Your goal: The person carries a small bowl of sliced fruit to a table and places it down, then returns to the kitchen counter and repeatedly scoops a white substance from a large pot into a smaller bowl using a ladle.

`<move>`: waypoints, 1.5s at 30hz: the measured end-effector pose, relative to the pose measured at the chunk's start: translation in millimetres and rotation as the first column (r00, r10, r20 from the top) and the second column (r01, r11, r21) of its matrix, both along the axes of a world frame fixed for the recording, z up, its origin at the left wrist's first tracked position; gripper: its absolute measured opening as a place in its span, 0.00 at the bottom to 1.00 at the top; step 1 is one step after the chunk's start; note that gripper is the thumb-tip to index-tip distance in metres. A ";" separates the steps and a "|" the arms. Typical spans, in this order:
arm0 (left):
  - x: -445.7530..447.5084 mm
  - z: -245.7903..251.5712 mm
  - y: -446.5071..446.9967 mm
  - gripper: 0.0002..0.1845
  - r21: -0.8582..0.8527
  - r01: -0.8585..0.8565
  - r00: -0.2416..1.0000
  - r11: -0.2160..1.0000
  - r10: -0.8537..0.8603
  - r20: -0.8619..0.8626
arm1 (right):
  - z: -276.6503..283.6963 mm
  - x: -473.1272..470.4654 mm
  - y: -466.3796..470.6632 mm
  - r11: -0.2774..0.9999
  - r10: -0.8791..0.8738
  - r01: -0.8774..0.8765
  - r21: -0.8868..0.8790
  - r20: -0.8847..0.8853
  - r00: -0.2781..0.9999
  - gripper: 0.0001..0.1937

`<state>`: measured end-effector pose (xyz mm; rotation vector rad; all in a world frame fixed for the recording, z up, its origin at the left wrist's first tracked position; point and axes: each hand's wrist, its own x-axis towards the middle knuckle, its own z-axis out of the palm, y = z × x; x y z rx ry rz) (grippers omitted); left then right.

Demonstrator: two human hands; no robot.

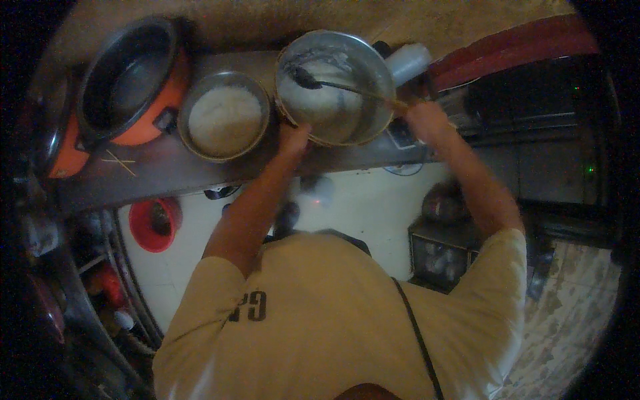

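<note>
A large round metal pot (pixel 376 122) stands before me on a dark counter, with a whitish mass (pixel 325 97) inside and pale residue on its wall. My left hand (pixel 295 138) holds the pot's near left rim, its fingers partly hidden. My right hand (pixel 427 120), slightly blurred, is closed around the handle of a long stirring spoon (pixel 345 88). The spoon reaches over the right rim, and its dark, coated head (pixel 304 77) lies at the pot's left inner side. Just left of the pot sits a round metal bowl (pixel 265 107) of white grainy or powdery food (pixel 225 112).
Orange pots with dark interiors (pixel 130 85) stand at the counter's left, near crossed thin sticks (pixel 119 161). A translucent container (pixel 409 62) is behind the pot's right side. Below the counter (pixel 165 182), a red bucket (pixel 172 222) rests on the floor. A dark cabinet (pixel 440 250) stands lower right.
</note>
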<state>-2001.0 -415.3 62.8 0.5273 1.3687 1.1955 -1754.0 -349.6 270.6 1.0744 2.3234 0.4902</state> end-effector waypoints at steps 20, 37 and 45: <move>32.4 -41.4 24.9 0.27 0.158 -0.280 0.942 0.947 0.240 0.233 | -5.6 -15.7 35.6 0.987 -0.128 0.136 -0.080 0.104 0.986 0.24; 36.8 -17.6 23.7 0.28 -0.099 -0.271 0.951 0.958 0.282 0.130 | 38.1 -2.1 12.2 0.952 -0.234 0.247 -0.183 0.090 0.968 0.24; 55.6 -113.6 49.1 0.33 -0.044 -0.192 0.977 0.980 0.195 0.084 | 40.6 -1.3 17.0 0.946 -0.226 0.269 -0.182 0.227 0.947 0.23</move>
